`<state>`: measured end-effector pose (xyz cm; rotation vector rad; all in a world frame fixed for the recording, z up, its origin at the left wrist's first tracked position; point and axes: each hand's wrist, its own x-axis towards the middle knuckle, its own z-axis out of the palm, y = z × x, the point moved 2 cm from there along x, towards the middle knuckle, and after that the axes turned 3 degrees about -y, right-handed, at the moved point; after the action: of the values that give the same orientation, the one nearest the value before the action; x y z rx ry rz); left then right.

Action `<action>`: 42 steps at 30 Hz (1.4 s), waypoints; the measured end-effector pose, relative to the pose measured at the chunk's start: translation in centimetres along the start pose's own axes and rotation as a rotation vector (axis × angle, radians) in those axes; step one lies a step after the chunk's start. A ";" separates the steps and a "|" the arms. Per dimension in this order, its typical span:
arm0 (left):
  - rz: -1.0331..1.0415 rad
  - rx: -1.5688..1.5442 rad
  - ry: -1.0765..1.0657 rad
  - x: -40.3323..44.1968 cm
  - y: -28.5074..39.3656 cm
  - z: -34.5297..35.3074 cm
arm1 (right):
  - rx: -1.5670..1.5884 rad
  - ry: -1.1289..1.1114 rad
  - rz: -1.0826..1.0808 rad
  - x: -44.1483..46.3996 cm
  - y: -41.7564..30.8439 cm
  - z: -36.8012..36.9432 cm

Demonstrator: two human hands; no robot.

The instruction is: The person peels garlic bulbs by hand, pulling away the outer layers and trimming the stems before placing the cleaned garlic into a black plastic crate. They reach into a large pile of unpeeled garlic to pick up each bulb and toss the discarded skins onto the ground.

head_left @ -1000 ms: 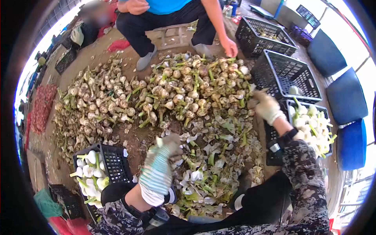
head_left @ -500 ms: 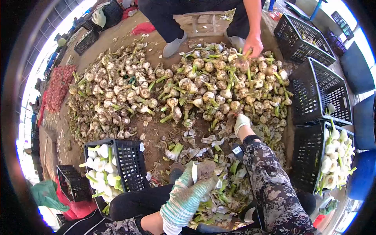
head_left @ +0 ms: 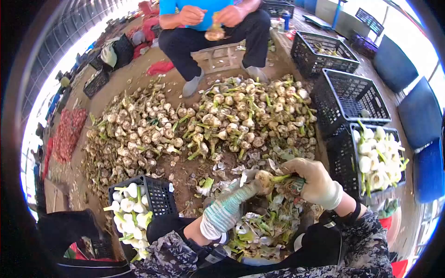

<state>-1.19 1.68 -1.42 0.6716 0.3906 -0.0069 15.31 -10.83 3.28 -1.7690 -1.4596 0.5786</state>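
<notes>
A dirt-streaked garlic bulb (head_left: 264,181) with a green stalk is between my two hands, above the litter of leaves. My left hand (head_left: 232,204), in a green-and-white striped glove with dirty fingertips, is closed against the bulb's left side. A thin white piece sticks up by its fingers; I cannot make out what it is. From the right, my right hand (head_left: 315,183), in a cream glove, closes around the stalk and hanging leaves. Beyond my hands lies a heap of unpeeled garlic (head_left: 250,116). Peeled skins and leaves (head_left: 262,231) cover the ground below.
A black crate of clean white garlic (head_left: 157,197) stands at my left, another similar crate (head_left: 340,157) at my right. More black crates (head_left: 354,95) line the right side beside blue barrels (head_left: 421,109). Opposite sits a person in a blue shirt (head_left: 185,9), holding a garlic bulb (head_left: 214,33).
My right hand has come back from the heap with a garlic bulb, and my left hand now meets it. The opposite person's hand has lifted a bulb from the heap. My view has tilted up.
</notes>
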 end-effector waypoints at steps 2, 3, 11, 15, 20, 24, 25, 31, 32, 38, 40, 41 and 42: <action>0.068 0.168 0.029 -0.3 0.2 1.2 | -0.011 0.040 -0.052 -1.6 -0.6 -0.1; 0.071 0.206 0.023 -0.4 0.6 1.9 | -0.024 0.061 -0.113 -2.3 -0.9 -0.1; -0.001 0.201 -0.142 0.5 0.4 3.4 | 0.172 0.195 -0.309 -3.9 0.0 -0.4; 0.469 0.722 -0.012 1.7 0.8 3.2 | 1.256 0.321 0.169 -3.1 2.2 3.1; 0.808 1.266 0.283 3.2 -0.3 2.4 | 1.262 0.472 0.193 -1.5 3.1 6.4; 0.784 1.188 0.334 3.8 -0.2 2.7 | 1.272 0.499 0.222 -0.9 2.8 5.9; 0.707 1.009 0.336 4.0 -0.4 2.4 | 1.237 0.464 0.251 -1.0 2.7 5.4; 0.845 1.348 0.333 3.4 0.2 2.6 | 1.053 0.361 0.277 -1.4 2.6 3.9; 0.839 1.351 0.332 3.4 0.2 2.7 | 1.018 0.308 0.302 -1.5 2.5 3.5; 0.685 0.983 0.289 2.6 0.0 3.7 | 0.960 0.285 0.272 -1.7 1.8 3.5; 0.496 0.679 0.223 2.8 0.1 2.5 | 0.669 0.342 0.062 -1.6 2.2 3.7; 0.305 0.376 0.151 3.0 -0.1 1.9 | 0.670 0.338 0.058 -1.7 2.3 3.7; 0.259 0.251 0.122 2.9 -0.5 1.6 | 0.679 0.283 0.093 -1.7 2.3 3.7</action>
<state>2.03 0.66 -1.63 0.9698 0.4218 0.2351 13.57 -11.60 -1.04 -1.3105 -0.8479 0.7307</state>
